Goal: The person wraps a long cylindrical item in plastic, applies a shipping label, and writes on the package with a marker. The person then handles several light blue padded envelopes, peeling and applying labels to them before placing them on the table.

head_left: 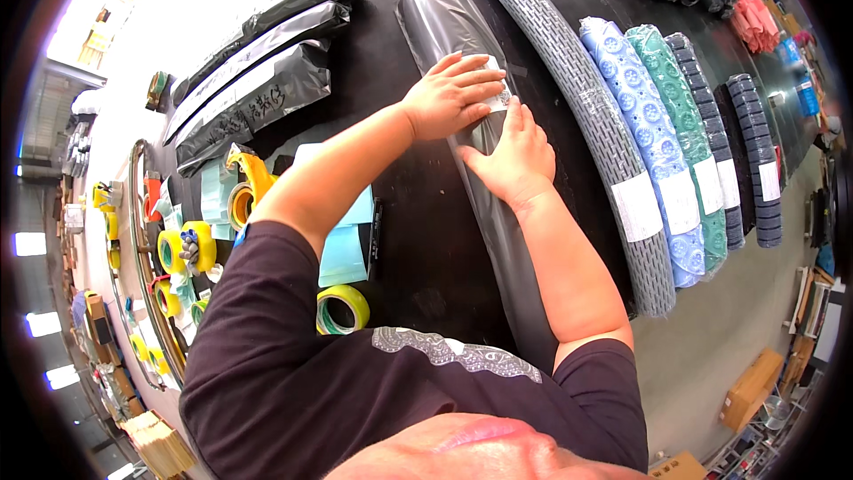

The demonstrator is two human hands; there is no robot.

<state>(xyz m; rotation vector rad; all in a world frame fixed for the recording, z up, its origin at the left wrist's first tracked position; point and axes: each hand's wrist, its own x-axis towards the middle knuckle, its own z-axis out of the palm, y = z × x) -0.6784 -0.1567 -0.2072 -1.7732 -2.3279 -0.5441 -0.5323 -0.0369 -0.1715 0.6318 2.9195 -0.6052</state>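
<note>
A long roll wrapped in black plastic (pixel 442 22) lies lengthwise before me on the dark table. My left hand (pixel 451 96) rests on its upper side, fingers stretched out across a white label (pixel 500 93). Just below and to the right, my right hand (pixel 517 156) lies on the same roll, its fingers extended and fingertips at the label's lower edge. Both palms press flat, and neither hand grips anything. Part of the label is hidden under the fingers of my left hand.
Right of the roll lie a grey patterned rolled mat (pixel 569 62), a blue one (pixel 635 107), a green one (pixel 684 107) and darker ones. Black-wrapped packages (pixel 267 93) lie at far left. A yellow tape dispenser (pixel 253 180), a tape roll (pixel 343 309) and light-blue sheets (pixel 345 253) sit nearer.
</note>
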